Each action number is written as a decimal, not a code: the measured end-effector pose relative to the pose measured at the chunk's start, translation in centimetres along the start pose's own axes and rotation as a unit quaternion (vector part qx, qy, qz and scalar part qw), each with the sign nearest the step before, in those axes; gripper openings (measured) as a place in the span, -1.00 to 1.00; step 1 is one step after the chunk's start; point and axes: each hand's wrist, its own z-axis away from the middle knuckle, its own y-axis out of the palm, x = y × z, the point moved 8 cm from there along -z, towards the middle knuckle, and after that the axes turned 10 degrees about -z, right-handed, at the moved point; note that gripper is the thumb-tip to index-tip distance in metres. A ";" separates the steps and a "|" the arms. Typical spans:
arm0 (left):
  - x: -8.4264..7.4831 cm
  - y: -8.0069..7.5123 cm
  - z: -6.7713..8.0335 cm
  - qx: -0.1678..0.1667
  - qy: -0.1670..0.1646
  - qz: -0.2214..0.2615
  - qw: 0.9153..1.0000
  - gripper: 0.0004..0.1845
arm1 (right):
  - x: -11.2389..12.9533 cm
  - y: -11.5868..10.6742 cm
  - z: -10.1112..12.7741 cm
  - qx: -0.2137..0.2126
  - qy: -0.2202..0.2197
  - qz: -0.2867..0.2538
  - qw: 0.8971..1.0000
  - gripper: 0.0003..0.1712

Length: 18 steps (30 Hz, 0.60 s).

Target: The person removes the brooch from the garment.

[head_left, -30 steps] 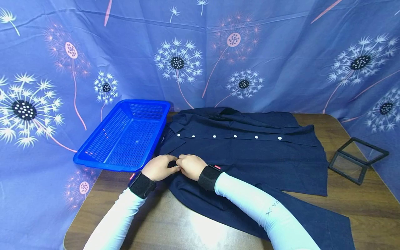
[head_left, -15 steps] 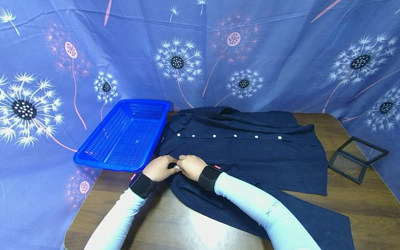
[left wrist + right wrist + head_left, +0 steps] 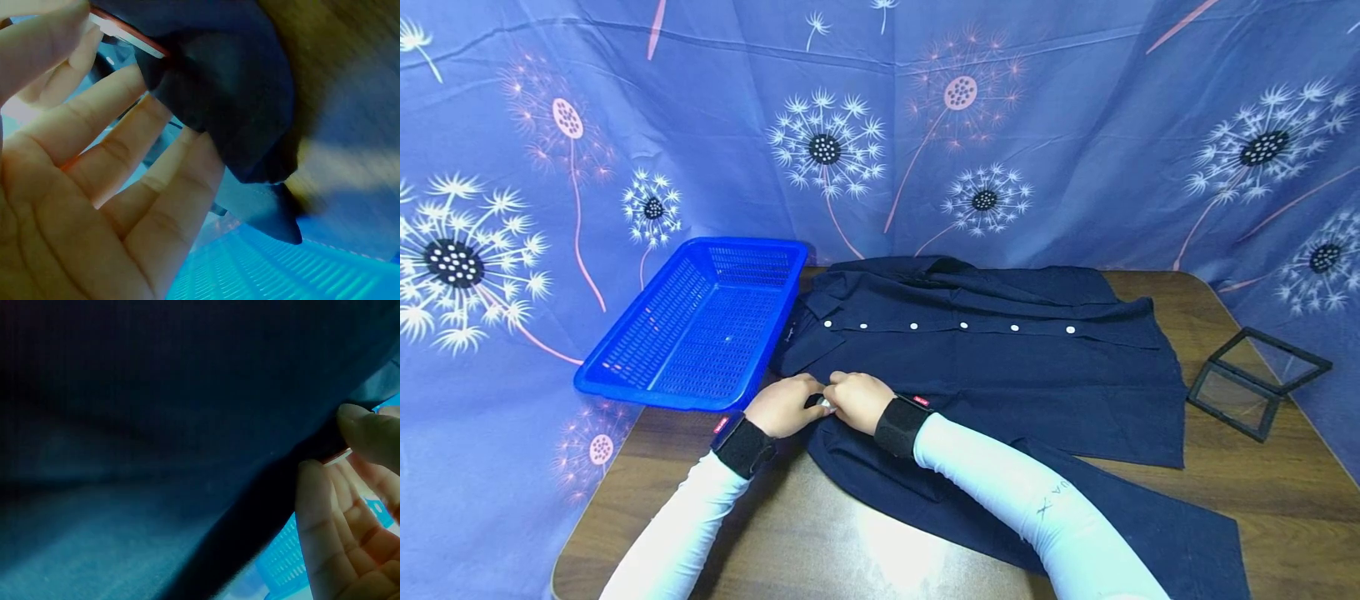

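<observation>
Two hands meet at the near left part of the brown wooden tabletop (image 3: 1262,492), both working on the same spot of a dark navy button-up shirt (image 3: 1000,367) that lies spread flat across the tabletop, its row of white buttons (image 3: 964,326) running along the far side. The left hand (image 3: 782,406) and the right hand (image 3: 859,400) touch one another at the shirt's near left edge, where a small pale piece (image 3: 825,404) shows between them; what it is cannot be told. In the left wrist view the left fingers (image 3: 134,159) lie loosely side by side under a fold of the navy cloth, the thumb above them closing on that fold. In the right wrist view the right thumb and fingers (image 3: 322,506) pinch the cloth's edge. Black bands sit on both wrists over white sleeves. Just beside the shirt's left side, at the far left corner of the tabletop, rests a blue perforated plastic basket (image 3: 700,321), overhanging the edge. Well apart, at the right edge, lies an open black-framed clear case (image 3: 1255,383).
</observation>
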 end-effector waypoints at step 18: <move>-0.1 0.0 0.1 -0.002 -0.018 -0.023 1.000 -0.74 | -0.2 -1.3 0.1 0.011 -0.008 -0.052 0.999 -0.90</move>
